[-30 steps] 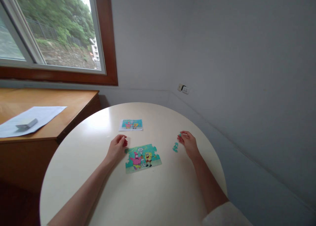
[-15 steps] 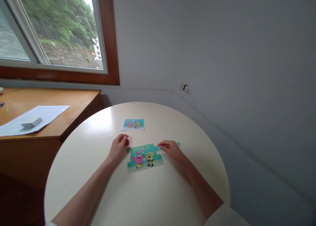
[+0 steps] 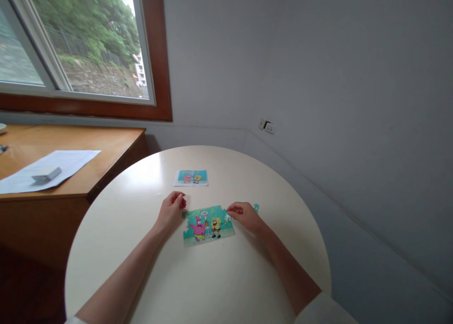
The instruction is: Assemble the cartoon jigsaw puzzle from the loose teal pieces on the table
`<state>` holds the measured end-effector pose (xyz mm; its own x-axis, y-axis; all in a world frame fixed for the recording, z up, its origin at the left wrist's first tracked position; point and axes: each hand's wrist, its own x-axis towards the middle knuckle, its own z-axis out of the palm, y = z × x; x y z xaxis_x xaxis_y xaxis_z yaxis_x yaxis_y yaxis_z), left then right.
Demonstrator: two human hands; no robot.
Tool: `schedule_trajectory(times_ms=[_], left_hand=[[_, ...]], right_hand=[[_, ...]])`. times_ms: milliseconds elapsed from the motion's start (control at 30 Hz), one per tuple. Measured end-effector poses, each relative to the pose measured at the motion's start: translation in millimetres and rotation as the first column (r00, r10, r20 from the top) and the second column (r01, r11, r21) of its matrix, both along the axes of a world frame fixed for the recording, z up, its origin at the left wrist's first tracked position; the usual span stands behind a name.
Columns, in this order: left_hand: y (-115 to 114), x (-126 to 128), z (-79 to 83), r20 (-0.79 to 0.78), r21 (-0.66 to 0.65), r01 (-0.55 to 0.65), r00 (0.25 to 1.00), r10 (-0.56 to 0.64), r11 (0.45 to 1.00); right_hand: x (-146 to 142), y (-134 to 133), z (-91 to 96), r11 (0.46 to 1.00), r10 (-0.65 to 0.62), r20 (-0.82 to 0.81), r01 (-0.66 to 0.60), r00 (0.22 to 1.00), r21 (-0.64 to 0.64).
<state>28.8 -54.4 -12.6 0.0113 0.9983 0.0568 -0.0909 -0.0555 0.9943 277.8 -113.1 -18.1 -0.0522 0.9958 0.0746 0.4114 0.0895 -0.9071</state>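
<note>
A nearly whole cartoon jigsaw puzzle (image 3: 208, 225) lies flat on the round white table (image 3: 198, 277). My left hand (image 3: 171, 211) rests at the puzzle's upper left corner, fingers curled and pinched near a small piece there. My right hand (image 3: 244, 214) is at the puzzle's upper right corner, fingers pinched together on a teal puzzle piece against the edge. A few loose teal pieces (image 3: 256, 207) peek out just behind my right hand. A small reference picture (image 3: 191, 177) of the same cartoon lies farther back on the table.
A wooden desk (image 3: 71, 173) stands to the left, with a sheet of paper (image 3: 49, 169) and a small grey object (image 3: 46, 175) on it. A window (image 3: 71, 41) is above it. A wall socket (image 3: 267, 125) sits low on the grey wall.
My right hand moved left from the loose pieces to the puzzle's upper right corner, carrying a teal piece. My left hand stayed at the upper left corner.
</note>
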Motion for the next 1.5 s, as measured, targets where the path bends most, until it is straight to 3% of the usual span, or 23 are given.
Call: schedule_trajectory(times_ms=[467, 1133, 1500], left_hand=[[-1.2, -0.5, 1.5, -0.011, 0.009, -0.001, 1.000, 0.001, 1.000], [-1.7, 0.0, 3.2, -0.006, 0.005, 0.002, 1.000, -0.002, 1.000], [-1.6, 0.2, 4.6, -0.014, 0.012, -0.010, 1.000, 0.010, 1.000]], right_hand=[[-2.7, -0.1, -2.0, 1.000, -0.010, 0.008, 0.010, 1.000, -0.013], [-10.8, -5.6, 7.7, 0.998, -0.041, 0.246, 0.030, 0.968, 0.047], [-12.2, -6.5, 6.5, 0.998, -0.022, 0.257, 0.005, 0.966, 0.070]])
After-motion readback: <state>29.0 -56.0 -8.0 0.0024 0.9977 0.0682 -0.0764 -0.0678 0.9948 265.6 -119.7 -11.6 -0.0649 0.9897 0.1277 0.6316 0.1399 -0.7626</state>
